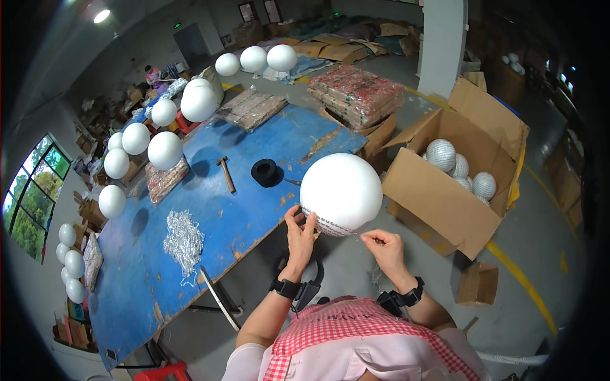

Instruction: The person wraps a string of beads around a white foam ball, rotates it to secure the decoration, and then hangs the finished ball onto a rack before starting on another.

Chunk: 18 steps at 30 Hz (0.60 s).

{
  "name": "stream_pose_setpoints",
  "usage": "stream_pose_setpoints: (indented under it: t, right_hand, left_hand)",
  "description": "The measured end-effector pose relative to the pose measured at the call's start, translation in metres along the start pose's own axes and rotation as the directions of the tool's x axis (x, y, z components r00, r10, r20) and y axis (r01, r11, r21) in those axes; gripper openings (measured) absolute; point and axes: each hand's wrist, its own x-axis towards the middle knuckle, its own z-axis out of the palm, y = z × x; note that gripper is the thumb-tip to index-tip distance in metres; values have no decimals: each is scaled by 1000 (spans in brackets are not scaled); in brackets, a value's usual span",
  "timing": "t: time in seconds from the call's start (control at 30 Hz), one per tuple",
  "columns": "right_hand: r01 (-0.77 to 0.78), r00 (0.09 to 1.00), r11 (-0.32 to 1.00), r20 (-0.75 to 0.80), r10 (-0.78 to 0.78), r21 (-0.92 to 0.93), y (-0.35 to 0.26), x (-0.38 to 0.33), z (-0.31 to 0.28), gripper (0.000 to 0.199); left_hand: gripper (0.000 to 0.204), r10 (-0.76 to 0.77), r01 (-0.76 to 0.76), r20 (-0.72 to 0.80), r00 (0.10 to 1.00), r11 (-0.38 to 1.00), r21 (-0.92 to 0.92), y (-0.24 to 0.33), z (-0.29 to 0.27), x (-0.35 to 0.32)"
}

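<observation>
A large white ball (341, 190) stands out in front of me, past the near edge of the blue table. Rows of a silver bead chain (332, 227) wrap round its lower part. My left hand (300, 238) holds the ball at its lower left, with the thumb and fingers against the beads. To the right of the ball, my right hand (386, 252) pinches the running end of the chain, and a thin loose length hangs below that hand. How the ball is supported underneath is hidden.
On the blue table (254, 213) lie a heap of silver bead strands (183, 241), a hammer (225, 174) and a black roll (265, 173). More white balls (164, 150) stand along its far side. An open carton (438, 203) at right holds several silver-wrapped balls (441, 154).
</observation>
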Motion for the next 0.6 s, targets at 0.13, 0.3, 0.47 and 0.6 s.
stream_pose_setpoints:
  t: [0.13, 0.3, 0.47, 0.6]
  right_hand:
    - [-140, 989, 990, 55, 139, 28, 4, 0, 11, 16]
    - [-200, 979, 979, 56, 198, 31, 6, -1, 24, 17]
    - [-32, 998, 944, -55, 15, -329, -5, -5, 33, 21]
    - [114, 985, 763, -29, -171, -636, 12, -14, 20, 21]
  left_hand:
    - [55, -18, 20, 67, 998, 999, -29, 6, -6, 7]
    - [53, -142, 161, 215, 966, 984, -72, 2, -16, 24]
    - [83, 35, -65, 287, 957, 993, 94, -18, -20, 32]
    - [104, -67, 45, 336, 940, 996, 72, -12, -25, 37]
